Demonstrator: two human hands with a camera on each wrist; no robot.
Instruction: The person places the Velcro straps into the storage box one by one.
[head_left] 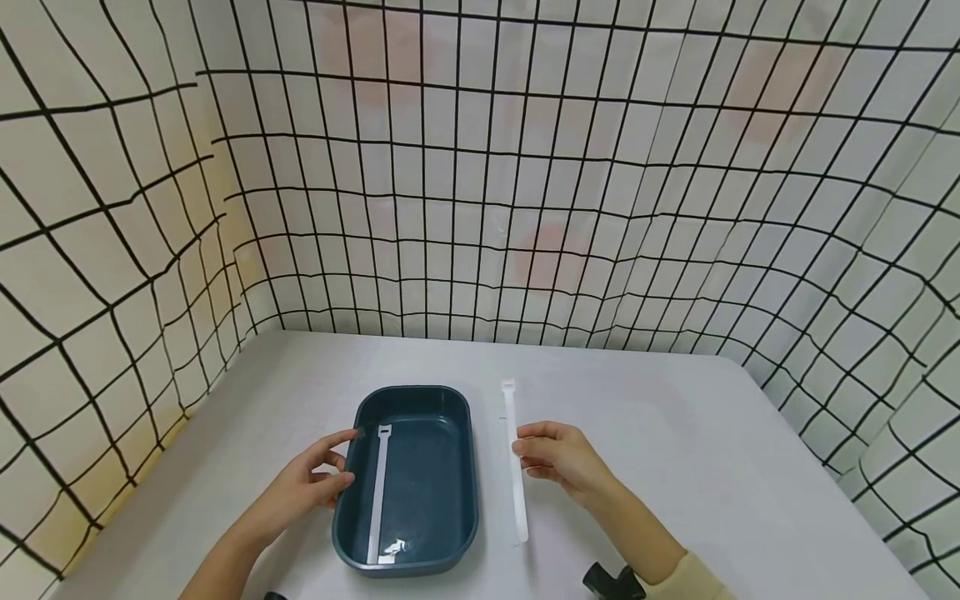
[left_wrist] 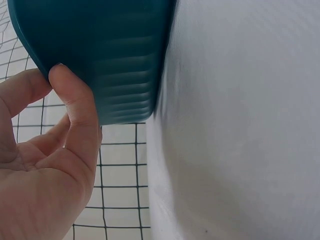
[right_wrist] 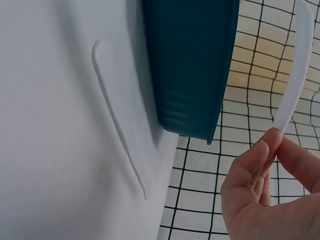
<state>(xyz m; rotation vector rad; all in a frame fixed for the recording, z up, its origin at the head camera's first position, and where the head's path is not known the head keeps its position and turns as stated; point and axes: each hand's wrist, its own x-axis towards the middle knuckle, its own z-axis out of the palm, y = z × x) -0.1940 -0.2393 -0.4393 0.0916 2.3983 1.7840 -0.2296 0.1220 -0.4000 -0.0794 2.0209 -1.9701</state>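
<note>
A dark teal, rounded rectangular tray (head_left: 423, 562) rests on the white table. Inside it, toward its left side, lies a white strap (head_left: 378, 492) with a slotted head at the far end. My left hand (head_left: 306, 483) grips the tray's left rim, thumb (left_wrist: 75, 97) against the outer wall. To the right of the tray, my right hand (head_left: 558, 458) pinches another white strap (head_left: 517, 492), raised off the table in the right wrist view, its slotted end pointing away from me. One more white strip (right_wrist: 122, 125) lies flat on the table in the right wrist view, beside the tray.
The white table (head_left: 675, 467) extends to the right and behind the tray. Black grid netting (head_left: 480, 200) over pale walls surrounds it at the back and both sides. A black device (head_left: 613, 582) sits by the right wrist at the bottom edge.
</note>
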